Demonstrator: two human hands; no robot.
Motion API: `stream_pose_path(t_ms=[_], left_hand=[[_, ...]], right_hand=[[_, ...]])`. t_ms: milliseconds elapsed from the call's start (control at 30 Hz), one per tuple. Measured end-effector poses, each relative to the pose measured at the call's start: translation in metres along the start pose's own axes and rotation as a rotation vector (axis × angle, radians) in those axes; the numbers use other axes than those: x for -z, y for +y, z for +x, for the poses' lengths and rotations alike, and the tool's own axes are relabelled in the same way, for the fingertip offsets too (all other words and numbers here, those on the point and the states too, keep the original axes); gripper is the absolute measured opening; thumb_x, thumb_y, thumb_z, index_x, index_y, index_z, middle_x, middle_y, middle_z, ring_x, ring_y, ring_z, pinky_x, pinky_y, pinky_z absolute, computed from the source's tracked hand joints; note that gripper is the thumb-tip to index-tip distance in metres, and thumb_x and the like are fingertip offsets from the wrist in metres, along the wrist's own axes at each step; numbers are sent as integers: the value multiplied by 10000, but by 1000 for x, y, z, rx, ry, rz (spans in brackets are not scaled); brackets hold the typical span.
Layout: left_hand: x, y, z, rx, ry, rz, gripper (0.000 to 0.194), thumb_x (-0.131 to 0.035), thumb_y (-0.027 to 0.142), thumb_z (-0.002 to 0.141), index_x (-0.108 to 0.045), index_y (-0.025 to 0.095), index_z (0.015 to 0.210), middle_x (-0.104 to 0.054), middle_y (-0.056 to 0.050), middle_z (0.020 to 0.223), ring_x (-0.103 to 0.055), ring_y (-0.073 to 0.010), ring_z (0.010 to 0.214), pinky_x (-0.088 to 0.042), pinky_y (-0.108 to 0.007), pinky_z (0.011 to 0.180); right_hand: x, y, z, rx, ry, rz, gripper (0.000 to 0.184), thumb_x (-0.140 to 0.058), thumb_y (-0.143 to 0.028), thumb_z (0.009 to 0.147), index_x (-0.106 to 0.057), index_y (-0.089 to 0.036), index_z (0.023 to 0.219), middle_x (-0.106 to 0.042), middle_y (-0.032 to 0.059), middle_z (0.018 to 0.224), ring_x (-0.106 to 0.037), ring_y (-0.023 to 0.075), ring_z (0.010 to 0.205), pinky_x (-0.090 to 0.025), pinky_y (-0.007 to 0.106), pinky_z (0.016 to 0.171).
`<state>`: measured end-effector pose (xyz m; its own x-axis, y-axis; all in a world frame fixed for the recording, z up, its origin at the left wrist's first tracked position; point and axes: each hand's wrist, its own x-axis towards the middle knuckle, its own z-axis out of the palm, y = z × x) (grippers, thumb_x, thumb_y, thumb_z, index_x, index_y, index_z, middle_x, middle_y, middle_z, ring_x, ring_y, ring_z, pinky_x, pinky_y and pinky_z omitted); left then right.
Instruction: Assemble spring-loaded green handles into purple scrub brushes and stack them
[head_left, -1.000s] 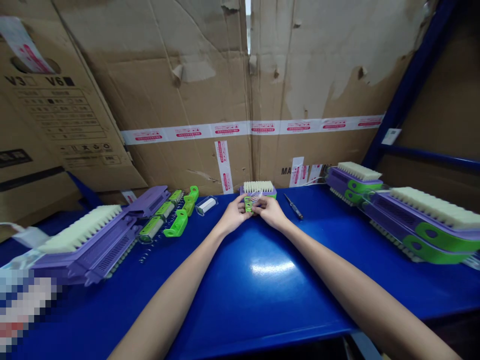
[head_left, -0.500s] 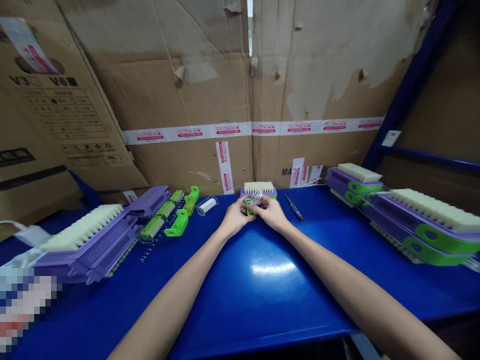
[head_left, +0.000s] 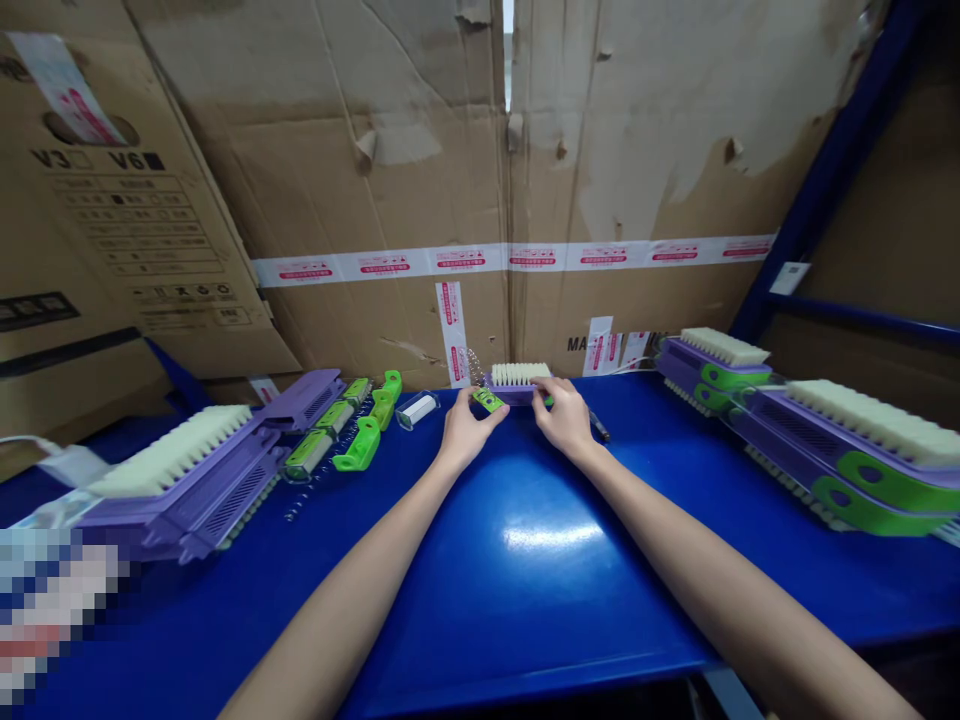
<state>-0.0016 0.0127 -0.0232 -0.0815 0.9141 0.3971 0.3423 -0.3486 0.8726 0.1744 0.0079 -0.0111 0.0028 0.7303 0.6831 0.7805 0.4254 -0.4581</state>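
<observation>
One green piece (head_left: 488, 400) in left hand (head_left: 464, 428).

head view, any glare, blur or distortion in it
Head view: white glare on the blue tabletop, pixelated patch lower left, apparent wide-angle stretch toward the edges; head view, centre: the green part in the left hand is too small for fine detail.

Glossy blue on tabletop (head_left: 525, 610). Green with dark marks on small piece (head_left: 489, 400) in left hand (head_left: 462, 434). Purple and cream on far brush (head_left: 516, 378), same on left brush stack (head_left: 206, 492), plus green on right brush stack (head_left: 795, 440). Plain bright green on left brackets (head_left: 363, 446). Red print over white on far tape (head_left: 375, 264), brown on far cardboard (head_left: 322, 200).
</observation>
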Motion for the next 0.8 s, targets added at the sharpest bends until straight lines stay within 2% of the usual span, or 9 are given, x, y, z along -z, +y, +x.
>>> stream_pose_path(t_ms=[100,200,367,433,600,700,800], left_hand=[[0,-2,0,6,-66,24,587,-754,481,639,-532,174,1087,-633,-133,1131,-579,-259,1094,-426,-377,928],[1,0,-1,-14,-124,15,563,-748,464,654,-508,178,1076,-650,-120,1098,-597,-242,1062,-417,-368,931],[1,8,-3,22,-106,-56,538,-745,421,671,-492,175,1077,-676,-111,1028,-630,-224,992,-423,-353,914],[2,12,-4,8,-60,-21,541,-734,413,679,-484,174,1095,-678,-105,1000,-635,-225,966,-438,-343,887],[11,17,-2,-11,200,252,542,-690,242,684,-459,186,1171,-662,-89,993,-633,-239,937,-449,-325,846],[16,15,1,39,221,321,605,-653,172,677,-427,177,1238,-658,-82,944,-636,-241,898,-447,-325,831],[17,14,2,52,208,370,653,-629,180,687,-391,148,1294,-646,-89,909,-625,-248,896,-445,-341,833]], right_hand=[[-1,1,-1,50,-82,-185,437,-450,-200,821,-540,-136,1244,-561,159,1193,-492,289,1104,-437,419,927],[-5,3,-4,61,-186,-254,586,-494,-215,789,-407,-111,1359,-400,192,1365,-392,324,1232,-393,446,980],[-7,5,-5,-4,-268,-255,629,-507,-241,790,-346,-122,1386,-311,201,1430,-330,339,1290,-370,462,996],[-6,4,-5,6,-277,-274,623,-508,-235,783,-354,-138,1379,-322,194,1422,-349,339,1269,-386,463,972],[-2,1,-4,17,-284,-339,604,-481,-195,776,-369,-170,1368,-358,182,1384,-413,332,1184,-416,459,900],[0,0,-4,5,-291,-359,604,-475,-182,775,-368,-175,1369,-355,184,1380,-418,332,1162,-417,456,877],[2,-3,-4,12,-272,-400,591,-480,-165,767,-389,-181,1350,-385,185,1339,-434,328,1105,-419,448,842]])
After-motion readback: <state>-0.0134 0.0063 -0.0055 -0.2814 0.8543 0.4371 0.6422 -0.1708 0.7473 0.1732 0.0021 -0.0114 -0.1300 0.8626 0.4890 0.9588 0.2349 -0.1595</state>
